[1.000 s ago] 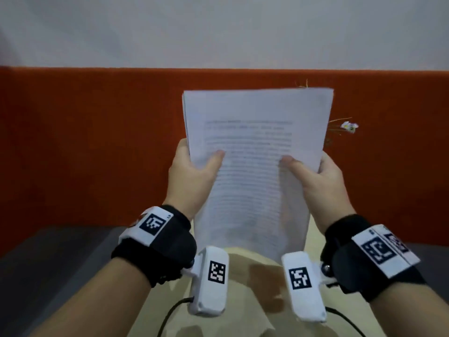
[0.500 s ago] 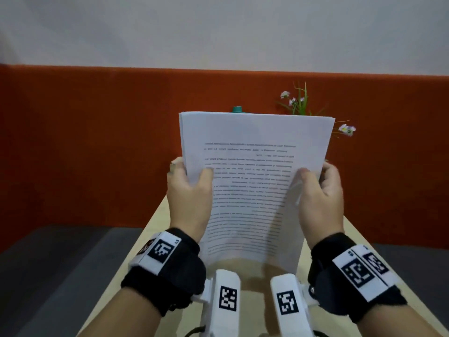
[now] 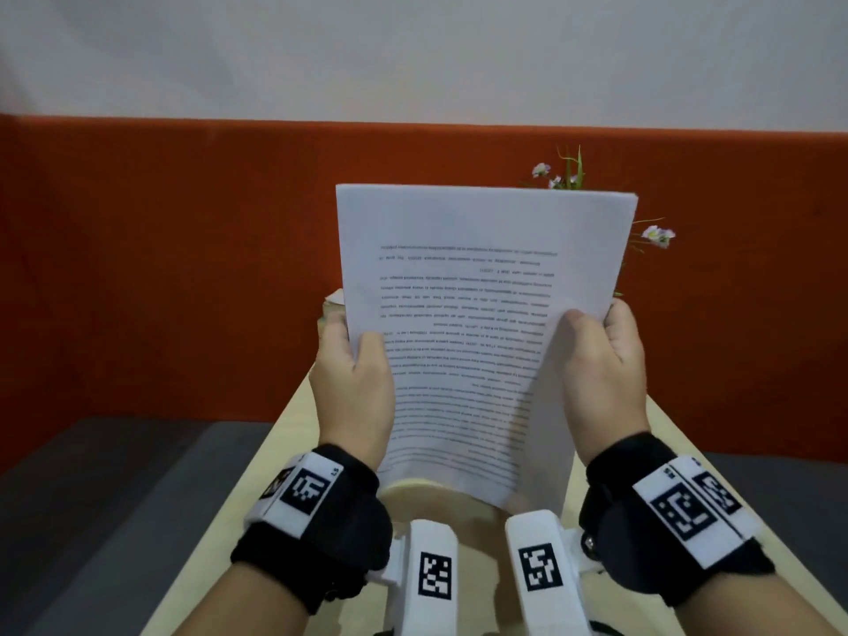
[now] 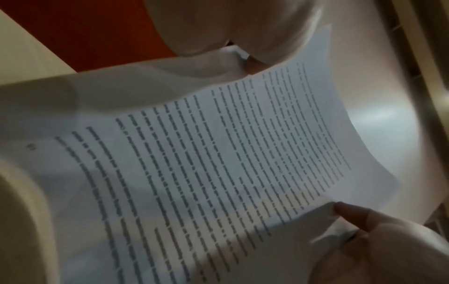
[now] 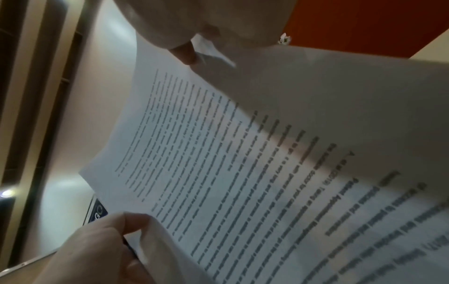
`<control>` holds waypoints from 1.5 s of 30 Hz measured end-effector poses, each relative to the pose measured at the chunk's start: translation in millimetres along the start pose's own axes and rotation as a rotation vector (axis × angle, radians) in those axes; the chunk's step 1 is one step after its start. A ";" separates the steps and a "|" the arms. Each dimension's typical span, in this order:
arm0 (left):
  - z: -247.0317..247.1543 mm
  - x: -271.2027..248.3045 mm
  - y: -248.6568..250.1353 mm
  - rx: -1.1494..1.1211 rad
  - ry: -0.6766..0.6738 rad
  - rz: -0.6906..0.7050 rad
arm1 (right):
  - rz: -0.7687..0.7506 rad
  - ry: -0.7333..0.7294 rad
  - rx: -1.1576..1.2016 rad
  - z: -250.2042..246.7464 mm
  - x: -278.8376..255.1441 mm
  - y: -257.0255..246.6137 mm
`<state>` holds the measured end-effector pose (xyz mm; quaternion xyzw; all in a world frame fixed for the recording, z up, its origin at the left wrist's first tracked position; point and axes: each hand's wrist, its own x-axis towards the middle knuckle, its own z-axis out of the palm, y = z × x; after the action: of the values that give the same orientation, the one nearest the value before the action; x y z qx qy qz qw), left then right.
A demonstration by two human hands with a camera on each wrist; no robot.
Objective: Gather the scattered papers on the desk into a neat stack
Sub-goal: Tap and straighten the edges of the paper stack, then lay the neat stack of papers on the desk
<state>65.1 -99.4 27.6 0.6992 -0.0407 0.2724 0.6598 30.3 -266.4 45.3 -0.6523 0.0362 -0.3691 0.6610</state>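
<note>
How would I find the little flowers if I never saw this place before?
Look at the orange wall behind the desk. The flowers poke out from behind the upper right corner of the papers held up in both hands. They are tiny, pale blooms on thin green stems, the only plant there.

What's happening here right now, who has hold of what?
A person holds a sheaf of white printed paper sheets upright above the pale wooden desk, one side edge in each hand. The left hand grips the left edge with its thumb on the front; the right hand grips the right edge the same way. The text faces the person upside down. The sheets' upper edges look level, and the lower edge is clear of the desk. Small white flowers show behind the paper against an orange partition.
</note>
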 end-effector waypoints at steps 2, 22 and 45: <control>1.0 -5.0 -2.9 0.005 -0.030 0.014 | 0.006 -0.006 0.022 0.9 -1.4 1.3; -31.1 38.8 49.4 0.759 0.278 0.561 | 0.031 -0.213 -0.156 -47.1 25.9 -32.6; -37.4 4.4 -33.1 0.002 -0.227 -0.195 | 0.224 -0.095 -0.282 -54.6 -14.9 54.4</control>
<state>70.3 -58.6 -1.0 0.7269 -0.0467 0.1262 0.6735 14.5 -310.8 -17.5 -0.7470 0.1286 -0.2533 0.6010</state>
